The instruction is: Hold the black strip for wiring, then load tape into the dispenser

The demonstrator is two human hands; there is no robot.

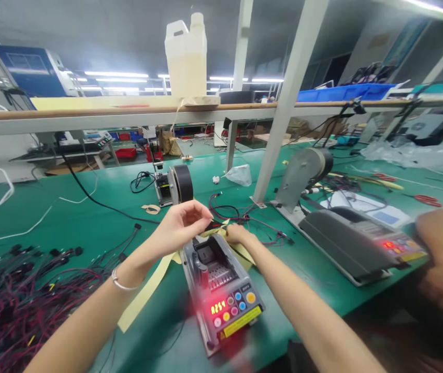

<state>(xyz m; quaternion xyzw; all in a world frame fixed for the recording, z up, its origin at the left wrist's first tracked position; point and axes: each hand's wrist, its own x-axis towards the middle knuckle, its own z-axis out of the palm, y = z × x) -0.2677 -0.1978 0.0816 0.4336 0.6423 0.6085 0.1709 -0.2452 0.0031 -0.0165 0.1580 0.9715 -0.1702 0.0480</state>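
Grey boxy plastic tape machine (226,296) sits by the green worktop's (318,282) near edge, long axis running away toward both hands. Left hand (185,221): grip pinched nearly closed; right hand (239,234): curled. Can't tell what's in either.

Green bench (116,178) bears a dispenser (221,290) — and wires (23,295).

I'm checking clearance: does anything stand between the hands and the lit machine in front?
No rigid obstacle is visible. The left hand and right hand are at the far end of the machine, where pale yellow material shows beside it.
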